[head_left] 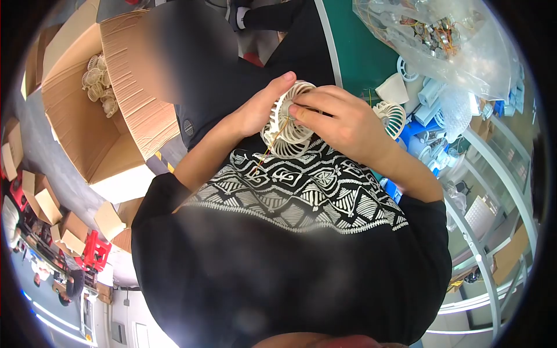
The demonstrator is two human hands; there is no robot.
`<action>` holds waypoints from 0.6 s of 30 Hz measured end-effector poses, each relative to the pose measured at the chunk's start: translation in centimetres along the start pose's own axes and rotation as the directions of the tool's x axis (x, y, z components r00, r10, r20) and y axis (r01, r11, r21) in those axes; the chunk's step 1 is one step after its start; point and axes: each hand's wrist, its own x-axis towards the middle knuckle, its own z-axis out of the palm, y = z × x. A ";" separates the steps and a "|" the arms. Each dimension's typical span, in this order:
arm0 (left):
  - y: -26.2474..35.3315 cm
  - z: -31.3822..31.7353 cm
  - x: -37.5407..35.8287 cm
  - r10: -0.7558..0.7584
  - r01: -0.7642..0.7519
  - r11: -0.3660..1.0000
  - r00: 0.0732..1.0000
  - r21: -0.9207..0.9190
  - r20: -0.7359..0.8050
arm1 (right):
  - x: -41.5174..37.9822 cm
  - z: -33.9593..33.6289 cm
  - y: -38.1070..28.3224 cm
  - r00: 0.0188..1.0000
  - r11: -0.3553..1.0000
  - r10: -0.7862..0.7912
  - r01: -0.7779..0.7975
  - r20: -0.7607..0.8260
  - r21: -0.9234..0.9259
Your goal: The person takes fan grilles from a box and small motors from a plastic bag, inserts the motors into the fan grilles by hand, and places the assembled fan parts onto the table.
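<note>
1. Black shirt (278, 267) fills the six o'clock side; its patterned hem (313, 191) reaches up to the work at centre.
2. White fan cage (297, 130), ribbed, at twelve o'clock, held above the lap between both hands. Thin wires (268, 152) trail from it towards seven.
3. Left hand (258, 113): palm side against the cage's nine o'clock edge, thumb extended towards one along the rim. Remaining fingers hidden behind the ribs; their spread cannot be told.
4. Right hand (348, 122): comes in from the cage's three o'clock side, thumb and forefinger pinching at the hub. Whether a small part sits between them cannot be told.
5. Green tabletop (362, 52) at one o'clock; its pale edge (328, 37) ends just beside the right knuckles, so clearance is tight there.
6. Second cage (394, 119) at two o'clock, near the right wrist. Clear bag (394, 17) of wired parts lies beyond, between one and two.
7. Cardboard box (130, 148) at ten, open, ribbed pieces (98, 78) inside; narrow gap between its near edge and the left forearm.
8. Another person in dark clothing (203, 46) at eleven, limiting room ahead.
9. Metal rails (461, 223) at four, well apart from both hands.
</note>
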 end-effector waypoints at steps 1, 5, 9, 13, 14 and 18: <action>0.0 0.1 0.0 -0.004 0.004 1.000 1.000 -0.009 -0.002 | -0.2 0.2 0.0 1.000 1.000 0.003 -0.003 -0.008 -0.008; -0.1 0.4 0.0 -0.005 0.005 1.000 0.999 0.019 -0.036 | -0.4 0.3 -0.6 1.000 0.998 0.005 -0.007 -0.027 -0.060; 0.1 0.3 0.1 0.053 -0.053 0.994 0.999 0.093 0.003 | -0.6 0.6 -1.0 0.999 0.997 0.038 -0.040 -0.031 -0.065; 0.1 0.3 -0.4 0.005 -0.006 1.000 1.000 -0.018 -0.023 | -0.5 0.7 -0.7 0.998 0.999 0.015 -0.017 -0.062 -0.041; 0.2 0.2 -0.4 -0.005 0.004 1.000 1.000 -0.023 -0.019 | -0.6 0.7 -1.0 0.997 0.998 0.007 -0.012 -0.077 -0.069; 0.5 -0.3 -0.4 -0.073 0.129 0.941 0.980 -0.313 0.186 | -1.0 1.0 -1.0 0.981 0.995 -0.075 0.061 -0.178 -0.082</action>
